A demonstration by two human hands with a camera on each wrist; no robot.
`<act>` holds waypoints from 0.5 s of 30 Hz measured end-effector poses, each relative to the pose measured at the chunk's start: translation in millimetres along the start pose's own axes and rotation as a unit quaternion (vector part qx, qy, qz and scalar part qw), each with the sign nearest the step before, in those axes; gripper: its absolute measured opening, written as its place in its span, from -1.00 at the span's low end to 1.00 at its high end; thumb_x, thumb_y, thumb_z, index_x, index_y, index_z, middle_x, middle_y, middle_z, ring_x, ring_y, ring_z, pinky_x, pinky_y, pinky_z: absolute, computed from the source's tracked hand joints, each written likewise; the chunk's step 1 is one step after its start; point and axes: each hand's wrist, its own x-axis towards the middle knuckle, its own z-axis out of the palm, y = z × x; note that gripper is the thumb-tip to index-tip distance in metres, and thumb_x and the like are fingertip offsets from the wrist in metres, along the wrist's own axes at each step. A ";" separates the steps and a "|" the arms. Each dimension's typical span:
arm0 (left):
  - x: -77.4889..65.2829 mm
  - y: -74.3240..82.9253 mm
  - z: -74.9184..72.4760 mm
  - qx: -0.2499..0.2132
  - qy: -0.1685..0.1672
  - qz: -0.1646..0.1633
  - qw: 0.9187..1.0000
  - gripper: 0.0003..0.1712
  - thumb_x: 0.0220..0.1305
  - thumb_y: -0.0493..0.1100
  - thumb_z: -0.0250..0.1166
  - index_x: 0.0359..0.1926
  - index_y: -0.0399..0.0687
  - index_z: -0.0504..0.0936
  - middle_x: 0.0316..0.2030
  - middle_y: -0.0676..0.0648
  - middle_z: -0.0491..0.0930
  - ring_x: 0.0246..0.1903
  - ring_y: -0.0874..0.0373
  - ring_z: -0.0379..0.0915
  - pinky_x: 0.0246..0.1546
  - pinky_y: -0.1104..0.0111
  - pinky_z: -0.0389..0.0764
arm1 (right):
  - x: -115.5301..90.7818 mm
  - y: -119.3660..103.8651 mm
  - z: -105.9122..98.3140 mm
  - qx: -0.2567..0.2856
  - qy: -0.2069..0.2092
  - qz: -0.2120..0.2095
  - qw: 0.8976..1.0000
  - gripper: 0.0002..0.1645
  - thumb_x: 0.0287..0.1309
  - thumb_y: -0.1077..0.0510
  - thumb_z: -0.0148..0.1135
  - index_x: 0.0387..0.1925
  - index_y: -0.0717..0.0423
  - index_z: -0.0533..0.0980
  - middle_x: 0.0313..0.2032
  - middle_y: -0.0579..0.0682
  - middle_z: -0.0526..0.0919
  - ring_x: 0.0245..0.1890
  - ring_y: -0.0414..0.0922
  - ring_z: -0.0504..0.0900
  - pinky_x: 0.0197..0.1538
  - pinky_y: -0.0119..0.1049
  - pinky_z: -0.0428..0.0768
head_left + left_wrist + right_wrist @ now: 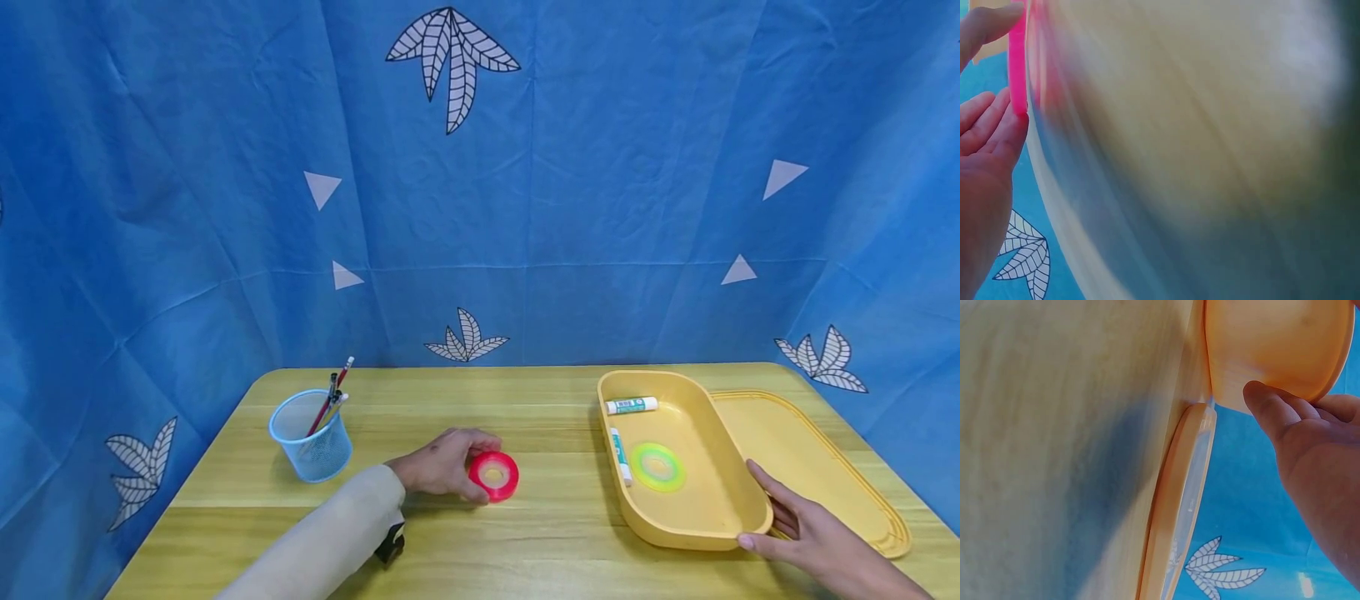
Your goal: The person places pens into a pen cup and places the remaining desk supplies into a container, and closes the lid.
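Observation:
A pink roll of tape (493,477) lies flat on the wooden table, left of the yellow box. Around its left side my left hand (450,467) holds it between thumb and fingers; the left wrist view shows the roll (1017,69) edge-on in that grip. My right hand (806,525) grips the near right corner of the open yellow box (712,450), thumb on the front and fingers on the right side. Inside the box are a yellow-green roll of tape (657,467) and two glue sticks, one along the back (632,406) and one by the left wall.
A yellow lid (810,467) lies flat to the right of the box, partly behind it. At the table's left stands a blue mesh pen cup (311,437) with several pencils or pens. A blue patterned curtain (525,208) hangs behind the table.

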 end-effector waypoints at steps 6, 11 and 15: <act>5.0 7.0 -0.7 -0.003 0.004 -0.002 1.000 -0.12 -0.05 -0.20 0.62 0.32 -0.18 0.46 0.19 0.00 0.53 0.12 0.12 0.43 0.03 0.44 0.56 | -0.2 -1.2 0.2 -0.005 0.005 -0.001 1.000 0.06 0.35 0.34 0.18 0.45 0.54 -0.40 0.33 0.74 -0.29 0.08 -0.75 0.22 -0.05 -0.61 0.54; 10.4 14.9 -1.7 -0.014 0.006 0.024 1.000 -0.12 -0.02 -0.23 0.60 0.34 -0.23 0.43 0.25 -0.05 0.50 0.17 0.10 0.41 0.06 0.47 0.53 | -0.4 -1.2 0.4 -0.014 0.006 -0.009 1.000 0.06 0.35 0.34 0.18 0.44 0.55 -0.39 0.32 0.75 -0.28 0.08 -0.75 0.22 -0.05 -0.62 0.53; 14.2 23.0 -3.3 -0.022 0.007 0.036 0.999 -0.11 -0.02 -0.25 0.59 0.36 -0.25 0.41 0.27 -0.07 0.49 0.19 0.07 0.40 0.06 0.47 0.52 | -0.4 -1.6 0.3 -0.017 0.006 -0.007 1.000 0.06 0.35 0.34 0.18 0.45 0.55 -0.38 0.33 0.74 -0.27 0.08 -0.75 0.22 -0.04 -0.62 0.53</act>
